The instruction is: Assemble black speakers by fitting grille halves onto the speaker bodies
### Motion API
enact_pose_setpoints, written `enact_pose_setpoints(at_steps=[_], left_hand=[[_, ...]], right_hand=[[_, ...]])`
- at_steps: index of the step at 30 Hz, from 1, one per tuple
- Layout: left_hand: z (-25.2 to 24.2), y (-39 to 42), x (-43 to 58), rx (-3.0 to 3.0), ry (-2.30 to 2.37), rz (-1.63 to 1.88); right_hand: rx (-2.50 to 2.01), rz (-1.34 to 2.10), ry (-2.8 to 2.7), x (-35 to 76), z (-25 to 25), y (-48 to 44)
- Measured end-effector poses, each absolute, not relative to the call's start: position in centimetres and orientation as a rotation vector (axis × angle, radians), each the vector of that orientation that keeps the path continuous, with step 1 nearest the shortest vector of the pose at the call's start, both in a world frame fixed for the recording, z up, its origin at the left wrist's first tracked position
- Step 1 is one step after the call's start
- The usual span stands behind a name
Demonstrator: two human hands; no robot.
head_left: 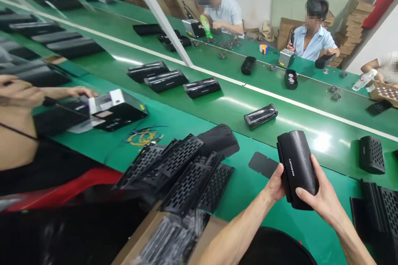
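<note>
Between my two hands is a black speaker housing [297, 165] with a rounded front and white "MERKURY" lettering, held tilted above the green bench. My left hand [276, 184] grips its left side, thumb on the edge. My right hand [323, 192] wraps its right side, with the thumb across the lower front. The fingers under the housing are hidden. A flat black plate [263, 165] lies on the bench just left of it. Further left, perforated black grille panels [189, 178] are piled together, beside a dark curved piece [220, 138].
Several black housings sit on the green conveyor [230, 109], one of them [261, 116] ahead of my hands. More grilles [381, 207] stand at right. An open carton [139, 232] holds plastic-wrapped parts. A co-worker's hand [82, 92] is near a boxy device [116, 109]; other people sit across the line.
</note>
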State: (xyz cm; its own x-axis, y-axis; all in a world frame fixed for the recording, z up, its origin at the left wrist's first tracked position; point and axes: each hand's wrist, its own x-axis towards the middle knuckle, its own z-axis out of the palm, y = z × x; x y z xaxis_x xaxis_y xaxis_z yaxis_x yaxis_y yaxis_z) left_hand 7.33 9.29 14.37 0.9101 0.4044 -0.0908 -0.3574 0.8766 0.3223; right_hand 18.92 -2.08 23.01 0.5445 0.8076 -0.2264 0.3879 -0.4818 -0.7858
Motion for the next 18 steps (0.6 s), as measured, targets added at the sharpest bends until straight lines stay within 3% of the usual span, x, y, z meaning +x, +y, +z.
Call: enact_pose_setpoints(at_steps=[14,18], left_hand=[[14.6,9.1,8.8,0.305,0.272,0.438],[15.2,8.8,9.9,0.299,0.463,0.632]], right_hand=[[-2.109,0.884,-0.947,19.6,23.1,-2.8],[-2.079,0.673,-0.919,18.7,21.8,-3.9]])
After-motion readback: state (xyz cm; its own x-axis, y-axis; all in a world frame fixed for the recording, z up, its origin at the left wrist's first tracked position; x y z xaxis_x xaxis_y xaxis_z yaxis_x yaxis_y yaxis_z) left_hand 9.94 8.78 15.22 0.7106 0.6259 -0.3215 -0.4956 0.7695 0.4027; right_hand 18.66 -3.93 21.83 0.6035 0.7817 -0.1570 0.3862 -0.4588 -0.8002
